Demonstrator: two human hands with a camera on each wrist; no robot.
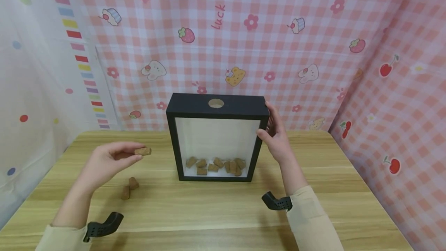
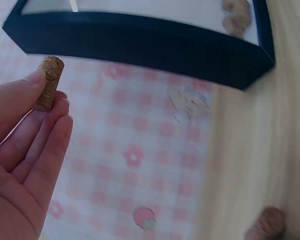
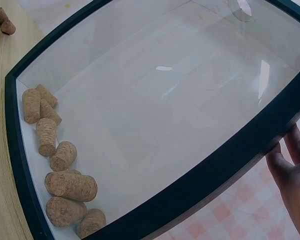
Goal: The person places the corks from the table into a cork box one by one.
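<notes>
My left hand [image 1: 106, 164] pinches a cork [image 1: 143, 151] between thumb and fingers, above the table to the left of a black box frame [image 1: 189, 105]. In the left wrist view that cork [image 2: 51, 80] is tilted, its upper end sticking out past the thumb. The frame stands upright with a clear front, a white inside and a round hole [image 1: 216, 104] in its top. Several corks [image 1: 213, 167] lie along its bottom. My right hand [image 1: 280, 142] grips the frame's right side near the top, thumb at the front edge and fingers around the side, partly hidden.
Two loose corks, one [image 1: 134, 183] behind the other [image 1: 126, 193], lie on the wooden table [image 1: 195, 220] below my left hand. A pink checked cloth [image 1: 223, 61] hangs behind the table, with another patterned cloth [image 1: 393, 115] along the right.
</notes>
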